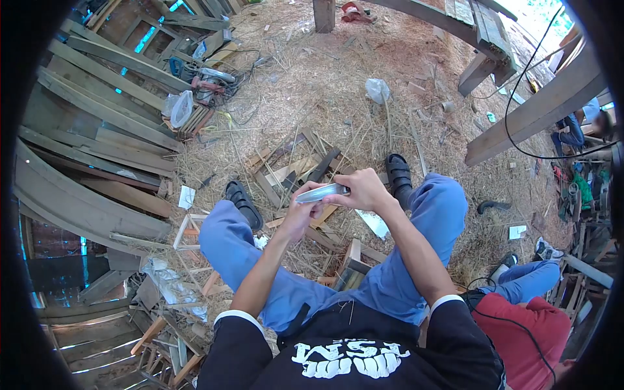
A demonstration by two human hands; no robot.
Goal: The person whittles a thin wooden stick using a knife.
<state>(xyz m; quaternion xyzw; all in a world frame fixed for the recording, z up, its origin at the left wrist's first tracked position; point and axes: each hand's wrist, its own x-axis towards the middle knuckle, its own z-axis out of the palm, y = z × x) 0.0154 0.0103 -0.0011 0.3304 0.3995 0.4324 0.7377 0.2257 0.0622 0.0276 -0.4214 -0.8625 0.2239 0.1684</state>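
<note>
Silver-coloured and tapered, a shiny piece (318,194) is held in both bare hands between the seated person's knees, above scattered wood offcuts (279,174). The left hand (299,213) has its fingers curled around the near-left end; the right hand (365,190) pinches the other end between thumb and bent fingers. Bold white lettering (351,351) crosses the person's black T-shirt (432,364); an S can be made out, the rest is unclear. Someone in a red shirt (520,338) is at right, and a power saw (209,84) rests at upper left
</note>
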